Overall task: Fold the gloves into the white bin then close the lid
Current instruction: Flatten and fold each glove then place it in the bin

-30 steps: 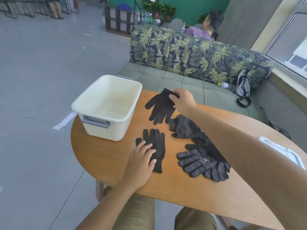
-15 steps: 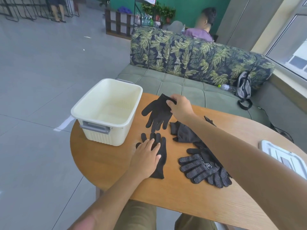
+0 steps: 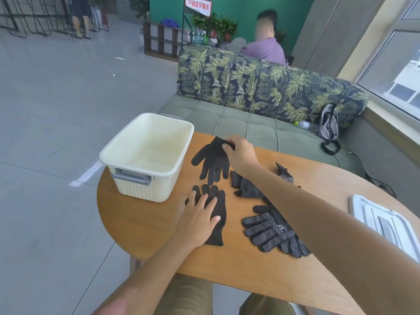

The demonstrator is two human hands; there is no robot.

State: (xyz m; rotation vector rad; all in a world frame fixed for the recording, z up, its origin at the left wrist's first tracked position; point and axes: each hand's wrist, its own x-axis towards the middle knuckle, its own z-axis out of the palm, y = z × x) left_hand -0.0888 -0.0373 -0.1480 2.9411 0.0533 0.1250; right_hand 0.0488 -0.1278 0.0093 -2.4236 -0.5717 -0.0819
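Two gloves in hand, bin waiting open

Low centre, your left hand lies flat, fingers straight, on a black glove; dotted gloves pile at its right. Further up, your right hand pinches another glove by the cuff. White bin sits centre-left, lid far right.

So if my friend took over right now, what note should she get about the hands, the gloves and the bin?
Left hand: flat, pressing a plain black glove on the table.
Right hand: pinching the cuff of a second black glove beside the white bin.
More gloves, some dotted, lie in a loose pile under the right arm.
Lid: on the table's right edge.
Done: nothing in the bin.
Left: fold all gloves, bin them, close the lid.
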